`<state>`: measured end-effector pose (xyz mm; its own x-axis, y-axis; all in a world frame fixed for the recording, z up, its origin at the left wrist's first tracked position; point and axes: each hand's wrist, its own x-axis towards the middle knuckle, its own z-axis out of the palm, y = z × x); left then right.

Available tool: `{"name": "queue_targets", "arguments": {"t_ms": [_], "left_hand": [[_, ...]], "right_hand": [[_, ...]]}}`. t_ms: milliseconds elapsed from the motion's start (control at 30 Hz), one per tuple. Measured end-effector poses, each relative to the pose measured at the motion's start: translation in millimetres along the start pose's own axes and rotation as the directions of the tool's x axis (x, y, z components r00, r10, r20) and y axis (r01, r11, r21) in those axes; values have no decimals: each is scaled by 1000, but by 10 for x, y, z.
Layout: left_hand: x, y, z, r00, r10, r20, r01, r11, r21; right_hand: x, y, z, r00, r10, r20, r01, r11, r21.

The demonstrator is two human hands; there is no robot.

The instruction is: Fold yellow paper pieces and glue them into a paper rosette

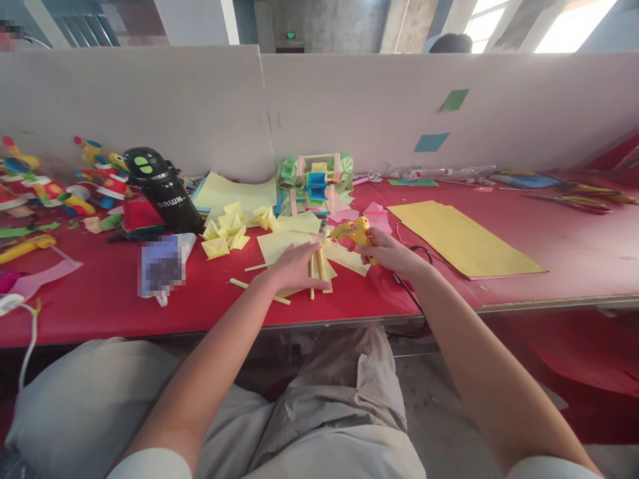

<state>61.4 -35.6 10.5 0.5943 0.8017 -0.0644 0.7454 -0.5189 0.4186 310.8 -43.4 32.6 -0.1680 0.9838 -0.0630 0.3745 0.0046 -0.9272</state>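
Note:
My right hand [382, 251] is closed around a yellow hot glue gun [357, 229], whose nozzle points left at the top of some pale yellow rolled paper sticks [321, 267]. Fingers and thumb of my left hand [297, 265] press on these sticks from the left, holding them against the table. Under them lie loose pale yellow paper sheets [274, 245]. Another paper stick [259, 291] rests by my left wrist. Folded yellow paper pieces [227, 231] are heaped further left. Behind my hands stands a colourful paper model [316, 183] with green fan-like wheels.
A black bottle [164, 189] and a blurred blue-and-white packet [167, 266] stand left on the red table [200, 316]. Colourful figures [44, 183] crowd the far left. Yellow sheets [464, 239] and scissors [569, 201] lie right. The glue gun's black cable [409, 293] hangs over the front edge.

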Motion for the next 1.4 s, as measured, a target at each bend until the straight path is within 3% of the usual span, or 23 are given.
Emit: {"name": "queue_targets", "arguments": {"t_ms": [300,833,1400], "left_hand": [[-10,15,-6,1000,0,-14,0,1000,-10],[-20,34,-22,1000,-19,-7,19,1000,-11],[29,-30,21,1000,23,-16,-23,999,25]], "right_hand": [[-22,4,77,997,61,47,-60,998,-32],[37,189,64,997,30,66,-24,995,-93],[-337,8,65,994,15,109,12,969,-246]]}}
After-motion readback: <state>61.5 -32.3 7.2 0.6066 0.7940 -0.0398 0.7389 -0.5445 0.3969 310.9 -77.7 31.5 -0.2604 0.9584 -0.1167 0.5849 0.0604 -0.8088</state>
